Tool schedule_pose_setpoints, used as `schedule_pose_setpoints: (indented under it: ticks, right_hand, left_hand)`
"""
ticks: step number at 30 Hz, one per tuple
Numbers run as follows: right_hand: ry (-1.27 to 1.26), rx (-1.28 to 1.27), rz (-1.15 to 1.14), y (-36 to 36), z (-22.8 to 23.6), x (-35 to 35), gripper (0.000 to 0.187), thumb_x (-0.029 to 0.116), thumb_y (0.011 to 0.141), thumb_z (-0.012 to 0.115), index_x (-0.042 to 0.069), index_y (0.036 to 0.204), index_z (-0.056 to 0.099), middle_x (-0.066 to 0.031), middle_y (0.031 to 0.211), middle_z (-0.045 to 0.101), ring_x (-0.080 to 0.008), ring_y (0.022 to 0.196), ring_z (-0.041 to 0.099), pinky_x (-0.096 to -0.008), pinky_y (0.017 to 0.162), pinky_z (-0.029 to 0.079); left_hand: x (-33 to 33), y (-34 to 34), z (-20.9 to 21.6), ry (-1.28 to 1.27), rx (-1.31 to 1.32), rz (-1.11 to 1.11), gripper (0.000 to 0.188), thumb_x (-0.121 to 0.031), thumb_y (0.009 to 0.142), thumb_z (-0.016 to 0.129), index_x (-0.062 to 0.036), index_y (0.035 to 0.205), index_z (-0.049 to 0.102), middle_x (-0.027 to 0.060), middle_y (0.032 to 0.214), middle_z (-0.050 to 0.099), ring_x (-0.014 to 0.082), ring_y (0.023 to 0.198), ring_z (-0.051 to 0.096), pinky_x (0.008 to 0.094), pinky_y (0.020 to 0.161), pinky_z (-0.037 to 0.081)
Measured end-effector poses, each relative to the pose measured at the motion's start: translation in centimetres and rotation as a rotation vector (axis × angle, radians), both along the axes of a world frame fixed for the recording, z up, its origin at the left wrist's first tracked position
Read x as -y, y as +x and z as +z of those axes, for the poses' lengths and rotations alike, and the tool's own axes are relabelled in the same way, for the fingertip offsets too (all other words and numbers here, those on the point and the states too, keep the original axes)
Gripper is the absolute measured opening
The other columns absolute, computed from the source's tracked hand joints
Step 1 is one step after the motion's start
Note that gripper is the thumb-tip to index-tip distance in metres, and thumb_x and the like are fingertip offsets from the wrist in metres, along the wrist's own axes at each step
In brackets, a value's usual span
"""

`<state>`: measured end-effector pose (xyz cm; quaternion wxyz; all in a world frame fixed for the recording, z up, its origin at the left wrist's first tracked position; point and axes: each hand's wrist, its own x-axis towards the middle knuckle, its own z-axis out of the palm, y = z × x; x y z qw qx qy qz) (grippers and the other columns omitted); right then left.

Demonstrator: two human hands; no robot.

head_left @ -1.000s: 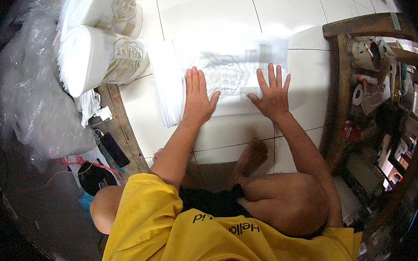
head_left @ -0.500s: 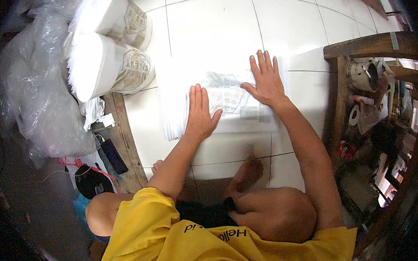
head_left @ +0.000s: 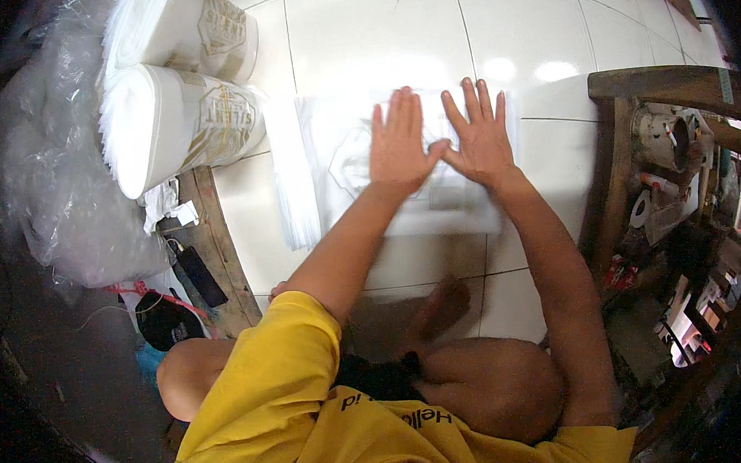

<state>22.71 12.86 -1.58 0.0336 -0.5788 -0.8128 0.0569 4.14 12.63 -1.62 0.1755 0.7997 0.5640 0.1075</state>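
Sheets of white printed plastic [head_left: 336, 127] lie stacked on the tiled floor [head_left: 375, 27] in the head view, beneath both palms. The left hand [head_left: 399, 149] has shifted inward beside the right hand [head_left: 484, 144], thumbs meeting, so both now cover the printed panel and leave the layered left edge unheld. Left fingers lie straight and close, right ones spread; neither grips anything. The sheets' print is mostly covered and unclear; gold lettering marks two rolled white bundles [head_left: 199, 127], dark lettering the yellow T-shirt [head_left: 257, 391].

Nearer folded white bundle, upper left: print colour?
Gold-brown print on the white bundle; best seen in the head view.
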Motion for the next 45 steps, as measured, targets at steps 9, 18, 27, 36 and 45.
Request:
schedule_pose_setpoints:
  ticks: [9,18,27,36,45]
  right_hand:
    - [-0.053,0.074,-0.008,-0.2,0.5,0.3,0.089,0.070,0.091,0.057,0.017,0.159,0.036,-0.0256,0.165,0.024,-0.0468,0.155,0.015,-0.0716,0.119,0.010]
    - [-0.118,0.132,-0.020,-0.5,1.5,0.0,0.090,0.071,0.094,0.051,0.015,0.161,0.033,-0.0252,0.167,0.020,-0.0469,0.155,0.012,-0.0715,0.120,0.009]
    - [-0.017,0.049,-0.002,-0.3,-0.1,0.5,0.080,0.061,0.095,0.052,0.017,0.159,0.037,-0.0258,0.166,0.023,-0.0491,0.154,0.016,-0.0740,0.118,0.011]
    - [-0.134,0.089,-0.015,-0.6,1.6,0.1,0.088,0.064,0.094,0.057,0.015,0.162,0.031,-0.0236,0.169,0.016,-0.0462,0.156,0.008,-0.0699,0.120,0.006]
    - [-0.041,0.065,0.013,-0.3,0.6,0.0,0.088,0.067,0.093,0.054,0.014,0.160,0.034,-0.0256,0.166,0.022,-0.0486,0.154,0.014,-0.0730,0.118,0.010]
  left_hand:
    - [0.0,-6.7,-0.2,0.012,0.135,0.243,0.088,-0.040,0.098,0.061,0.0145,0.155,0.022,0.0365,0.164,0.015,0.0479,0.154,0.012,0.0528,0.127,0.012]
    - [-0.9,-3.6,0.8,0.024,0.038,0.364,0.084,-0.041,0.099,0.058,0.0163,0.152,0.027,0.0406,0.160,0.018,0.0494,0.153,0.014,0.0551,0.126,0.012]
    - [-0.7,0.5,-0.2,0.003,0.036,-0.004,0.079,-0.046,0.101,0.050,0.0069,0.156,0.030,0.0235,0.166,0.025,0.0348,0.157,0.019,0.0536,0.127,0.010]
    - [-1.2,-7.1,-0.6,-0.020,0.235,0.274,0.086,-0.041,0.101,0.055,0.0138,0.156,0.019,0.0346,0.165,0.011,0.0462,0.155,0.011,0.0487,0.128,0.009]
    - [-2.3,-3.4,1.0,-0.003,0.042,0.354,0.088,-0.044,0.100,0.055,0.0196,0.151,0.023,0.0370,0.163,0.015,0.0471,0.156,0.009,0.0553,0.126,0.008]
